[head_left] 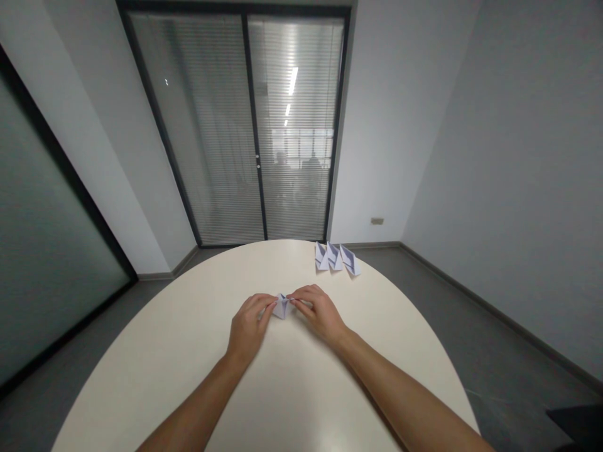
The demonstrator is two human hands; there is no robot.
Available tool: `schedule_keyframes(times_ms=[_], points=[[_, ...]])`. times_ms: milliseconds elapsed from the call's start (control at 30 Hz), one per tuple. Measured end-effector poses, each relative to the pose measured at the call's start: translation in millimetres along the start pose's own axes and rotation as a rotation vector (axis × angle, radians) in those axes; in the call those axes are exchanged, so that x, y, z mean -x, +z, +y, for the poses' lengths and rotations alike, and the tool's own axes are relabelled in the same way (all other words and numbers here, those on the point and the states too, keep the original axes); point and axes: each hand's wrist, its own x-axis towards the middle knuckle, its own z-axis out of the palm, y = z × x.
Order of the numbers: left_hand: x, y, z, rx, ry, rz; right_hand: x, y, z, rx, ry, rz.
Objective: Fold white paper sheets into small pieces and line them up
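Observation:
Between my two hands is a small piece of folded white paper (281, 307), held just above or on the table near its middle. My left hand (251, 320) pinches its left side between thumb and fingers. On the other side, my right hand (319, 311) pinches the paper's upper right corner. Fingertips cover parts of both edges, and the exact fold is too small to make out. Farther back on the right lie three folded paper boats (334, 257) in a row, apart from my hands.
The round cream table (188, 351) fills the lower view, its far edge curving close behind the paper boats. Beyond it stand a glass door with blinds (211, 144) and pale walls (386, 125). A dark object (577, 424) shows at the lower right.

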Motion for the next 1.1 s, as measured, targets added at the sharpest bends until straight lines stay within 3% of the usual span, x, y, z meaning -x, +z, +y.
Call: schedule_keyframes(times_ms=[333,600,700,833,967,1100], points=[[-0.2,-1.4,-18.5,0.192,-0.292,0.139,-1.2,1.4,20.7,-0.025,0.214,0.100],[1.9,5.0,-35.4,0.333,-0.407,0.203,4.1,0.3,36.9,0.053,0.342,0.090],[1.4,3.5,-30.4,0.322,-0.405,0.201,5.2,-2.1,31.8,0.194,0.288,0.055],[-0.7,-1.3,-17.2,0.311,-0.378,0.150,5.3,-2.6,12.7,0.364,0.086,-0.018],[-1.8,-3.3,-10.3,0.303,-0.309,0.093,4.3,2.8,0.3,0.372,0.032,-0.110],[-2.4,-2.1,-9.1,0.271,-0.249,0.050,3.4,4.3,2.7,0.326,0.029,-0.119]])
